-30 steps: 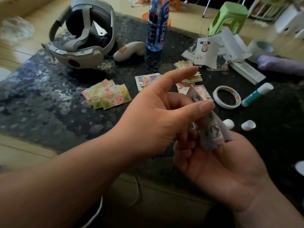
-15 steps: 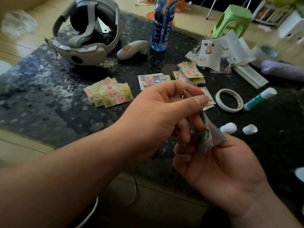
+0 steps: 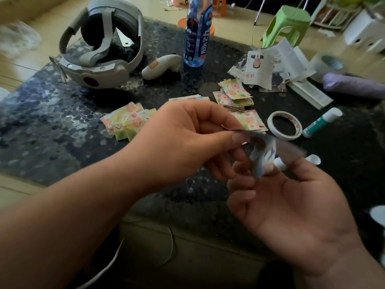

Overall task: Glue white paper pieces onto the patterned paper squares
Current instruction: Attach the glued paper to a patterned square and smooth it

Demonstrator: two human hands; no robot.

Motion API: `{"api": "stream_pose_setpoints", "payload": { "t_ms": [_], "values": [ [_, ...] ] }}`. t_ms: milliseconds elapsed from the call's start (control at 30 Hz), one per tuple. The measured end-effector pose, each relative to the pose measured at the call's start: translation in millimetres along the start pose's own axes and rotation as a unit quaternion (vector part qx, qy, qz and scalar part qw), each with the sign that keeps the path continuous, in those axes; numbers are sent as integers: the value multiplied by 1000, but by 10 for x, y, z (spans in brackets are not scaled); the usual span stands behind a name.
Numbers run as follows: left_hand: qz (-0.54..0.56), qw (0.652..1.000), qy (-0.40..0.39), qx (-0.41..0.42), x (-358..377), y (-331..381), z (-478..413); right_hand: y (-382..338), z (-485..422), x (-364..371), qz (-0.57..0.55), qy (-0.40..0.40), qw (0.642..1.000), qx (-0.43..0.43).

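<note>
**A:** Two hands on one little scrap, is that overkill? The left hand (image 3: 187,140) pinches the paper piece (image 3: 267,152) by its top edge. The right hand (image 3: 291,203) lies palm up with its fingers curled round the lower end. All of it sits above the worktop's (image 3: 52,126) near side.

**B:** Nah, makes sense imo. It looks featherlight and floppy, probably creases easily, so hold the edges lightly. The blur hides which face is up. The patterned paper squares (image 3: 129,124) sit in piles behind, with the glue stick (image 3: 320,122) off to the right.

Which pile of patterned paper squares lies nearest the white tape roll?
The flat pastel pile right beside the white tape roll; the taller stack sits behind it, the fanned pile far left.
</note>
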State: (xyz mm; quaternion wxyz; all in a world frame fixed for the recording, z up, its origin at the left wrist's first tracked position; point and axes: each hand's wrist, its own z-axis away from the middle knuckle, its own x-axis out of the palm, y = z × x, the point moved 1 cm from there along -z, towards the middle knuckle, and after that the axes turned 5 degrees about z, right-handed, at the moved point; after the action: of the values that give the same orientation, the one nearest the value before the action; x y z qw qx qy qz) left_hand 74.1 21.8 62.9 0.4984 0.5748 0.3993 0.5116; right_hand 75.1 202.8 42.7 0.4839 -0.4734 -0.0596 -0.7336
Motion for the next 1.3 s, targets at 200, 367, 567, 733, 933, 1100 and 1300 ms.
{"api": "stream_pose_setpoints", "payload": {
  "t_ms": [200, 367, 567, 733, 933, 1100, 1300],
  "values": [
    [-7, 992, 118, -46, -20, -67, -37, -67, 67, 22, 125, 71, 980, -140],
    [138, 980, 46, -133, 3, -96, -38, -133, 74, -23, 279, 73, 925, -247],
    [118, 979, 47, -160, 61, -108, -16, -85, 28, -40, 307, 85, 905, -280],
    [-140, 985, 97, -18, 106, -69, 54, -91, 27, -115, 383, 111, 841, -367],
    [-125, 988, 86, 8, 154, -79, 35, -96, 75, -136, 423, 78, 821, -375],
    [-138, 988, 69, -15, 163, -110, 33, -121, 50, -138, 372, 113, 830, -401],
    [-140, 986, 75, -41, 199, -131, 68, -129, -9, -143, 363, 134, 830, -403]
  ]
}}
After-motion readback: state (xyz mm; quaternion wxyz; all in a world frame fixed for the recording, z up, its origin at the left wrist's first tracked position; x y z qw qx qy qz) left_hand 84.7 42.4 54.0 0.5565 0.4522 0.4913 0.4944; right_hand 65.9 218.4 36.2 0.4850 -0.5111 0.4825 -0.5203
